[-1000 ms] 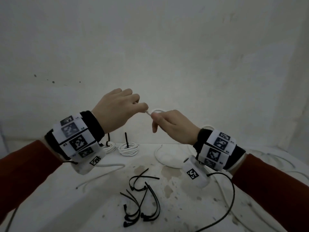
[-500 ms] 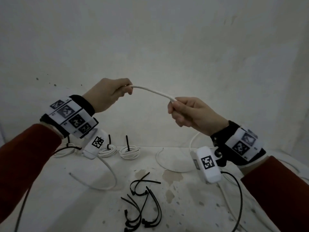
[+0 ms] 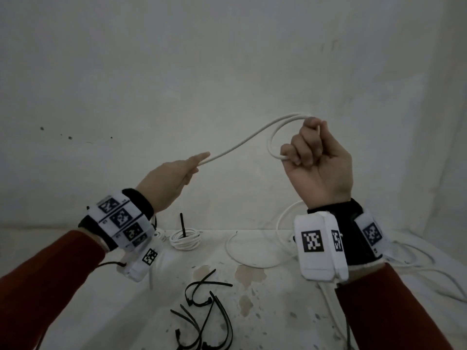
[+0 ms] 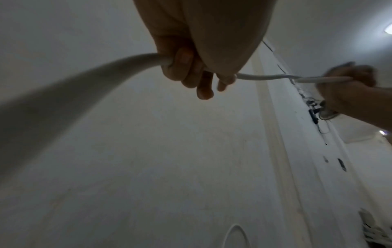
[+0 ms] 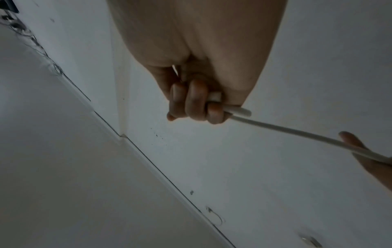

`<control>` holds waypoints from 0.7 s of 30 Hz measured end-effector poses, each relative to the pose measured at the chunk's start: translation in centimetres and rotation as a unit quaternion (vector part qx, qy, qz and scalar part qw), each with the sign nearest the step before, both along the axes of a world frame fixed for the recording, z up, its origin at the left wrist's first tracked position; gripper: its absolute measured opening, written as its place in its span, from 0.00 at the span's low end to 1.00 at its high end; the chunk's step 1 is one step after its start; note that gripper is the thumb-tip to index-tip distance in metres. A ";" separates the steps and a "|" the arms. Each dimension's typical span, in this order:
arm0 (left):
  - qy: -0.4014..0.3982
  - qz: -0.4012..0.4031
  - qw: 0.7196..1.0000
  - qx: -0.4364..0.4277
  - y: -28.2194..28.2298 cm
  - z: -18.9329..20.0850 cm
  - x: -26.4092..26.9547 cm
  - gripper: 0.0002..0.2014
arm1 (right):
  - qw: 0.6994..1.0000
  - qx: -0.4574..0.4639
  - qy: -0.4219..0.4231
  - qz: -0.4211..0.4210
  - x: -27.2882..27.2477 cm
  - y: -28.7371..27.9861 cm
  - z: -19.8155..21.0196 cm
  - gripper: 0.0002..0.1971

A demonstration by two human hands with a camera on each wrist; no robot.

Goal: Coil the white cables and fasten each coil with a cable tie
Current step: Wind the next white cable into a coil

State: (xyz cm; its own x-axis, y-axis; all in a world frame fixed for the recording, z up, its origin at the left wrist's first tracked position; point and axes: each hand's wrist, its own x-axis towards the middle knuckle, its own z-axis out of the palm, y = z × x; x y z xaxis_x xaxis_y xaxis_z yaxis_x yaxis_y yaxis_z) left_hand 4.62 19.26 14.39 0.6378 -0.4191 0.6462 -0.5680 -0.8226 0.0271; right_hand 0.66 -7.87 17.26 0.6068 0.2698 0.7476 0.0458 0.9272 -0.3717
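A white cable (image 3: 242,141) stretches in the air between both hands. My right hand (image 3: 313,157) is raised with the palm toward me, its fingers curled round a small loop of the cable (image 3: 274,145). The right wrist view shows those fingers (image 5: 196,102) wrapped over the cable (image 5: 275,129). My left hand (image 3: 177,173) is lower and to the left, pinching the cable where it runs out of the loop. In the left wrist view the cable (image 4: 265,77) passes through the curled fingers (image 4: 186,67) toward the right hand (image 4: 350,87).
On the stained white table (image 3: 126,311) lie several black cable ties (image 3: 202,311) near the front. A tied white coil (image 3: 185,238) with an upright tie sits at the back. Loose white cable (image 3: 252,258) curves beside it, and more cables (image 3: 429,274) trail at the right.
The right hand has risen and turned palm toward me, forming a loop of cable. The left hand has dropped lower and slid along the cable.
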 end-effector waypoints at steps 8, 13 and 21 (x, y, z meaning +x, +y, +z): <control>-0.155 0.029 0.979 0.130 -1.6 -1.7 -1.9 0.29 | 0.995 0.080 0.028 -0.045 0.6 0.6 0.9 0.16; -0.208 -0.011 0.950 0.231 -3.4 -1.0 -4.1 0.23 | 0.993 0.005 0.004 -0.121 1.3 2.4 1.3 0.13; -0.202 -0.053 0.942 0.263 -4.2 0.4 -7.1 0.22 | 0.790 -0.346 -0.201 -0.464 2.0 5.0 -1.4 0.08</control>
State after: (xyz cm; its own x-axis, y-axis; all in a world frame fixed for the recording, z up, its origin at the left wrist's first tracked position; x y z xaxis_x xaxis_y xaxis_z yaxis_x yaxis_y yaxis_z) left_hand -2.44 15.05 14.80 0.3212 -0.7965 0.5124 -0.5244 -0.6001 -0.6041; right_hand 2.62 -2.87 15.82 0.5334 0.2768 0.7993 0.8307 0.0071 -0.5567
